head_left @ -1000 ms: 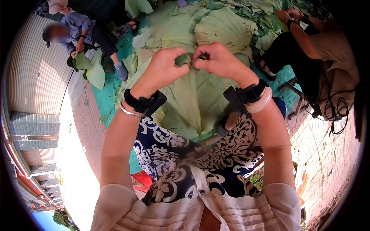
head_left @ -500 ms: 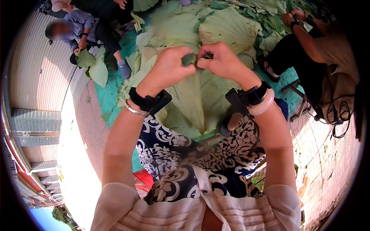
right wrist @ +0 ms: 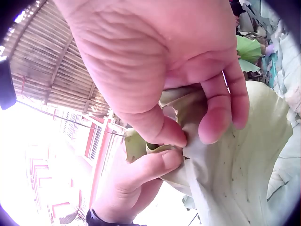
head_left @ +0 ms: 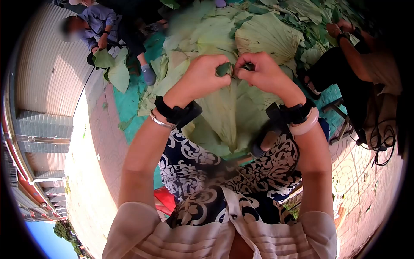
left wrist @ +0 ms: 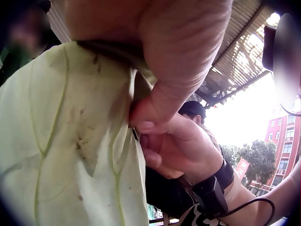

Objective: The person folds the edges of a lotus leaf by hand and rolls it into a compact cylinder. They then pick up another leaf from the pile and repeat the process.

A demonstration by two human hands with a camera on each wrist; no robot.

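A large pale green leaf (head_left: 230,114) hangs below both hands in the head view, its folded upper edge between them. The left hand (head_left: 202,77) pinches that edge with thumb and curled fingers; in the left wrist view the leaf (left wrist: 70,122) spreads downward with brown specks and raised veins. The right hand (head_left: 265,75) grips the leaf close beside it, the fingertips of both hands nearly touching. In the right wrist view the right hand (right wrist: 155,61) has its thumb on the gathered edge of the leaf (right wrist: 235,165), and the left thumb is just below.
More leaves (head_left: 269,36) are piled on a green sheet (head_left: 131,125) in front. A seated person (head_left: 101,26) at the left holds leaves; another (head_left: 371,64) sits at the right beside a stool (head_left: 338,108). A shoe (head_left: 258,146) stands by the leaf's lower edge.
The head view has shifted, so hands and surroundings appear farther right. Both hands keep their hold on the leaf edge, with a darker green fold showing more in the left hand.
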